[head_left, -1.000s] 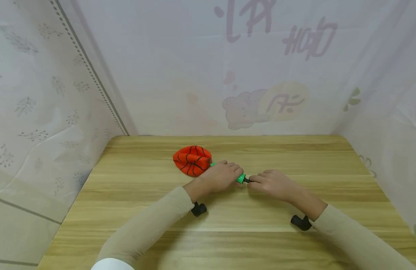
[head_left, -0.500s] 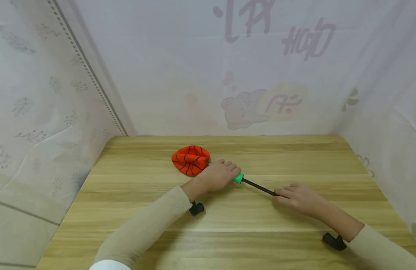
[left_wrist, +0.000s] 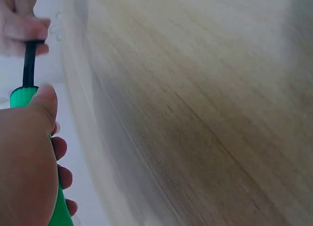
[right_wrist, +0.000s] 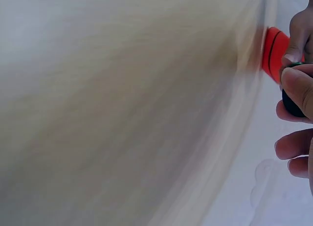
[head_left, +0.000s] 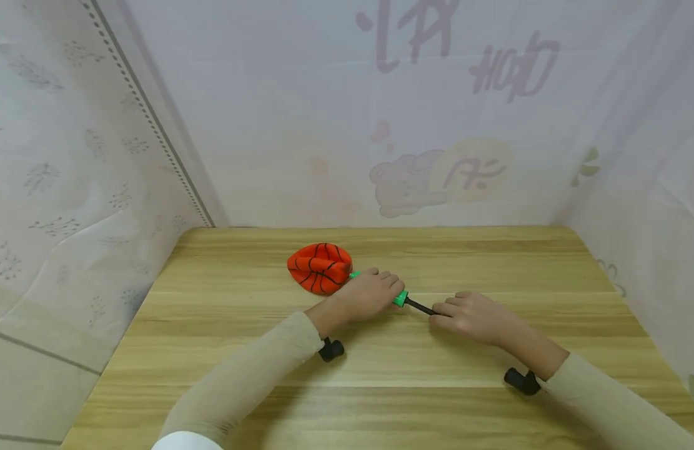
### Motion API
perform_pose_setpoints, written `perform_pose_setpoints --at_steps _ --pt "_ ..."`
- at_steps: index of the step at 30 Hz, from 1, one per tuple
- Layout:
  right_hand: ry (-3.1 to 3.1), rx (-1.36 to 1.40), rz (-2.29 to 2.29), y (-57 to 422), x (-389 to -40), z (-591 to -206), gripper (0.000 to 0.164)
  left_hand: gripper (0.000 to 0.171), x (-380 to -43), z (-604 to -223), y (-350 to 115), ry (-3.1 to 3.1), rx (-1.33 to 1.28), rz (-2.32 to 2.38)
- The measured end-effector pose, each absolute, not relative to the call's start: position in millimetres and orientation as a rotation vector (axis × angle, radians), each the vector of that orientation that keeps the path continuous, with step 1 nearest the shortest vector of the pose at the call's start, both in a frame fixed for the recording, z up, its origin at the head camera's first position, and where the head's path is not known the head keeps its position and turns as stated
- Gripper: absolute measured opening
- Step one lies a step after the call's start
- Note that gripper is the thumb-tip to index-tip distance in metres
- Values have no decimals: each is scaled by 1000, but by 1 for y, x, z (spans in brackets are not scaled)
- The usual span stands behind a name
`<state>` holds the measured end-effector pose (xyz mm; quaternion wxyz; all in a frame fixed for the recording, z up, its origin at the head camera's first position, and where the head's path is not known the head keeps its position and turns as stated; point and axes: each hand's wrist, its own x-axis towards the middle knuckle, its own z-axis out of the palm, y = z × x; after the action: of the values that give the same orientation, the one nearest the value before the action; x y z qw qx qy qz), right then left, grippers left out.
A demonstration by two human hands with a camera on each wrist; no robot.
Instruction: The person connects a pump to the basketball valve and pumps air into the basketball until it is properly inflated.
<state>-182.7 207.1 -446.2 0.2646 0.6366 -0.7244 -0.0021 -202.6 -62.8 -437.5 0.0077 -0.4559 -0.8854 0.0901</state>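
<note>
My left hand [head_left: 371, 294] grips the green barrel of a ball pump [head_left: 400, 299]. In the left wrist view its fingers curl round the green barrel [left_wrist: 60, 214], with the thumb near the end. From that end a black rod [head_left: 420, 306] sticks out partway towards my right hand [head_left: 472, 317]. The right thumb and fingers pinch the dark handle [right_wrist: 292, 104] at the rod's outer end. A crumpled, deflated red-orange basketball [head_left: 320, 269] with black lines lies at the pump's other end, just beyond the left hand, which hides where they meet.
Both hands work over a wood-grain table [head_left: 414, 406]. Patterned pale cloth [head_left: 302, 125] hangs behind it and along both sides. A black wrist device [head_left: 331, 350] sits under the left wrist, and another black device [head_left: 521, 381] under the right.
My right hand drew the rod far out to the right, then came back left, so less rod shows now than half a second ago. Left hand and basketball stay nearly in place.
</note>
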Motion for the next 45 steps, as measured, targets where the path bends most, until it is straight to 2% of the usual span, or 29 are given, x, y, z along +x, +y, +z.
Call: perform_pose_setpoints --at_steps 10,18,30,36,45 --pt "-1924 1721 -3 182 -196 -445 50 37 -204 -441 -60 -2726 -1449 284" --pt "-1889 1715 44 212 -184 -444 43 35 -205 -436 -67 -2737 -1433 195" --pt "-1904 1686 23 245 -168 -454 48 33 -207 -438 -75 -2720 -1443 166" --pt "-1905 1717 -16 227 -177 -450 45 35 -206 -439 -71 -2740 -1453 199" --pt "-1887 1733 -52 186 -198 -446 52 34 -204 -438 -66 -2721 -1445 263"
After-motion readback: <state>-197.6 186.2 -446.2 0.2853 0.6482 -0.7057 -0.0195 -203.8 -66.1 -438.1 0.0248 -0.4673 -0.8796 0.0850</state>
